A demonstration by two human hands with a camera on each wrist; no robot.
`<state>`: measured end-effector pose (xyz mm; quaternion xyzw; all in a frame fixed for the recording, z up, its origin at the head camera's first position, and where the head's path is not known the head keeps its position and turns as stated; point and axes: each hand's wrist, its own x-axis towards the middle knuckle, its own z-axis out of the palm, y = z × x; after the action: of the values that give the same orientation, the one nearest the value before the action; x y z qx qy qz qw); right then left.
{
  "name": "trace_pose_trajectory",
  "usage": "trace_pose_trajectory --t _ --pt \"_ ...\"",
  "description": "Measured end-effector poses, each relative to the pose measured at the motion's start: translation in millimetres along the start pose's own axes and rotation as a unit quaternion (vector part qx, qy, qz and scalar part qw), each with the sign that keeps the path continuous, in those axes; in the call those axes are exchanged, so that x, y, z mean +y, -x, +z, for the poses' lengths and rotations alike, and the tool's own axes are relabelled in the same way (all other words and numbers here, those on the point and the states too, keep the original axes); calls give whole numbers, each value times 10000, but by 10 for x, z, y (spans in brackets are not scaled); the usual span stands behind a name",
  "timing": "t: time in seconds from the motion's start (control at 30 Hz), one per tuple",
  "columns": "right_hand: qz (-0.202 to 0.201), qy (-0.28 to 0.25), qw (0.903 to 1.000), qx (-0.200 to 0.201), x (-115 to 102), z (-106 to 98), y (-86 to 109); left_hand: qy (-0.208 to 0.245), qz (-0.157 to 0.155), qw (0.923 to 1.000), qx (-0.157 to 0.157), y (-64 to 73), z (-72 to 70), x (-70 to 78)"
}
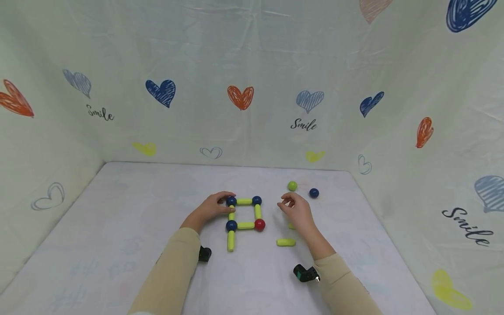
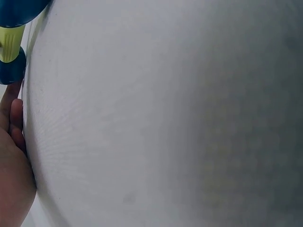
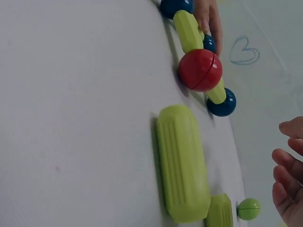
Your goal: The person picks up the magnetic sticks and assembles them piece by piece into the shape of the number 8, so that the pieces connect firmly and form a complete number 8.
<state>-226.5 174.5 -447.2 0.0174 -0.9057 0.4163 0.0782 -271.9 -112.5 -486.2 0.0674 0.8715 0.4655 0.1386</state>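
Observation:
On the table lies a square of yellow-green rods and balls, with blue balls at three corners and a red ball (image 1: 259,225) at the near right. One more rod (image 1: 231,241) extends from its near left blue ball (image 1: 231,225) toward the person. My left hand (image 1: 208,208) grips the far left blue ball (image 1: 231,201), the forefinger behind it and the thumb in front by the left rod. To the right of the square, my right hand (image 1: 298,213) is raised over the table with fingers loosely bent and nothing in them. The right wrist view shows its fingertips (image 3: 280,172) apart from any piece.
A loose yellow-green rod (image 1: 285,242) lies nearer the person than the right hand; another rod (image 1: 292,226) is partly hidden beneath that hand. Beyond it sit a green ball (image 1: 292,186) and a blue ball (image 1: 313,193). A cloth wall (image 1: 189,127) with printed hearts surrounds the table.

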Motion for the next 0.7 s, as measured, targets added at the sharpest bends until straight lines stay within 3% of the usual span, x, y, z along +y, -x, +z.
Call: trace_pose_trajectory --t 0.13,0.4,0.7 --pt "-66 -56 10000 9 60 -66 -77 -79 37 10000 -41 10 -8 7" --pt "218 44 9997 -42 143 -182 -191 -324 36 9994 -140 -11 7 11" --pt "313 144 9993 107 281 -203 -339 -385 -62 9992 16 36 -17 54"
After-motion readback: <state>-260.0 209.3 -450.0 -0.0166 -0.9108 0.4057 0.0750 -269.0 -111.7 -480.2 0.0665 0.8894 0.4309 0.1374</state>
